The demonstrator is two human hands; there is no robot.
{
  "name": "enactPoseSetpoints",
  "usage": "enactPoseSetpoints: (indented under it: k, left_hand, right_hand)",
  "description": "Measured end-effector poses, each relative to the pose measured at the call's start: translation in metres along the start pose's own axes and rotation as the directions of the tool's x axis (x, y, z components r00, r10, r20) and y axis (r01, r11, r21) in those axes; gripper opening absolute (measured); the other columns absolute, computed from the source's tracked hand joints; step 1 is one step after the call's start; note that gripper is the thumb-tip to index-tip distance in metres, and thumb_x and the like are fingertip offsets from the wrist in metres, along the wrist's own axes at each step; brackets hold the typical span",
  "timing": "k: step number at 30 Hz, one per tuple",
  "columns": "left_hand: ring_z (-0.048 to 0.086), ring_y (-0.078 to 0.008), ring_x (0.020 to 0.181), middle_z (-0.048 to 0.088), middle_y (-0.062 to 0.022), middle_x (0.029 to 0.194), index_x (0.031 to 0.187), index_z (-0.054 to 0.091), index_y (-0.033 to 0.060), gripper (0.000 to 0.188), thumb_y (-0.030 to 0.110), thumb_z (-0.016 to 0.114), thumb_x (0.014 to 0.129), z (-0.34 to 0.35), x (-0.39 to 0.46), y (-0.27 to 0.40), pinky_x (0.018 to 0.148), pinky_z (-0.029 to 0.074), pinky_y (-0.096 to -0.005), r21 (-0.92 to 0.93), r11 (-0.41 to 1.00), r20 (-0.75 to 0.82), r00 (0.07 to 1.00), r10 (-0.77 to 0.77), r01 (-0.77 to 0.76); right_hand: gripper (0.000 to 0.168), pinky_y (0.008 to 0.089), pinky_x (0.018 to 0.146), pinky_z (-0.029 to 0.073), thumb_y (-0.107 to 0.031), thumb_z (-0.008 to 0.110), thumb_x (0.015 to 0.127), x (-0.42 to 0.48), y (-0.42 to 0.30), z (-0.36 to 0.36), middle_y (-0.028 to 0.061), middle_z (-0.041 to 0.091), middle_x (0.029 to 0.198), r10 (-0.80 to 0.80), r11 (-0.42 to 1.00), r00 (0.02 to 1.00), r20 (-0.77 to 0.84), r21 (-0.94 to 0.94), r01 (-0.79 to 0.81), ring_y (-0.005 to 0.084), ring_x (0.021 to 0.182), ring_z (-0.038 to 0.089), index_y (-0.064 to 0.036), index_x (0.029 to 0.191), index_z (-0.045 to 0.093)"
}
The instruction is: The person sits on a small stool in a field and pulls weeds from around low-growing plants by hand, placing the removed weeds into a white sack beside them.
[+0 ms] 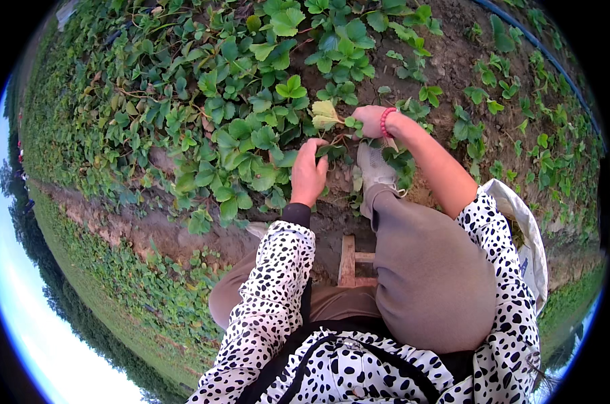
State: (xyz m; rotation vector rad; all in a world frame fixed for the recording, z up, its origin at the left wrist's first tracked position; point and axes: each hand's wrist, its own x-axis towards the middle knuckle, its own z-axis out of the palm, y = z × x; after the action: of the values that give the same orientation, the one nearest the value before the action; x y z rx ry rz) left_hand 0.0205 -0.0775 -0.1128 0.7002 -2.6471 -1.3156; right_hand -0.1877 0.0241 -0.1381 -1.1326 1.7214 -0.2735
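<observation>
My right hand (pixel 369 121), with a red bead bracelet (pixel 387 122) at the wrist, is curled around part of a strawberry plant. A yellowed strawberry leaf (pixel 325 115) sticks out to its left, the stalk running to my fingers, whose tips are partly hidden by small green leaves. Lower and to the left, my left hand (pixel 309 170) reaches in among the plants. Its thumb and forefinger are apart beside a dark green strawberry leaf (pixel 332 151); the other fingers are hidden, so whether it grips a stem cannot be told. Thin reddish stems lie between both hands.
Dense strawberry plants (pixel 241 136) cover the bed ahead and left. A shoe (pixel 376 164) stands right below my right hand. A small wooden stool (pixel 347 262) is between my legs. A white sack (pixel 529 242) sits by my right elbow. A blue hose (pixel 542 45) runs at upper right.
</observation>
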Motion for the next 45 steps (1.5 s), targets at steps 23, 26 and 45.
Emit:
enactPoseSetpoints:
  k: [23, 26, 45]
  left_hand:
    - [0.048, -0.0041, 0.079, 0.057, 0.0042, 0.089, 0.1, 0.058, 0.0057, 0.013, 0.014, 0.056, 0.09, -0.006, 0.043, -0.031, 0.07, 0.039, -0.0202, -0.524, 0.688, 0.155, 0.85, -0.503, 0.502]
    - [0.054, -0.0191, 0.092, 0.059, -0.0078, 0.099, 0.11, 0.056, 0.0019, 0.029, 0.008, 0.051, 0.082, 0.002, 0.042, -0.009, 0.085, 0.041, -0.0294, -0.269, 0.92, 0.196, 0.951, -0.237, 0.285]
    - [0.055, -0.0325, 0.102, 0.057, -0.0137, 0.11, 0.109, 0.056, 0.008, 0.039, 0.002, 0.051, 0.071, 0.008, 0.024, 0.008, 0.083, 0.046, -0.0437, 0.267, 0.959, 0.29, 0.957, 0.016, -0.097]
  right_hand:
    - [0.024, 0.0403, 0.077, 0.05, -0.009, 0.06, 0.072, 0.017, 0.007, -0.001, 0.0212, 0.064, 0.091, 0.009, 0.989, 0.993, -0.12, -0.144, -0.027, 0.0342, 0.09, 0.062, -0.001, 0.094, 0.064]
    - [0.024, 0.0408, 0.076, 0.05, -0.007, 0.058, 0.07, 0.012, 0.008, 0.005, 0.0198, 0.065, 0.091, -0.097, 0.969, 0.97, -0.224, -0.243, 0.04, 0.0332, 0.089, 0.063, -0.003, 0.093, 0.063]
    - [0.011, 0.0405, 0.062, 0.049, -0.015, 0.051, 0.079, 0.023, -0.019, 0.017, 0.0115, 0.064, 0.075, -0.409, 0.872, 0.829, -0.382, -0.432, 0.231, 0.03, 0.074, 0.064, -0.007, 0.083, 0.058]
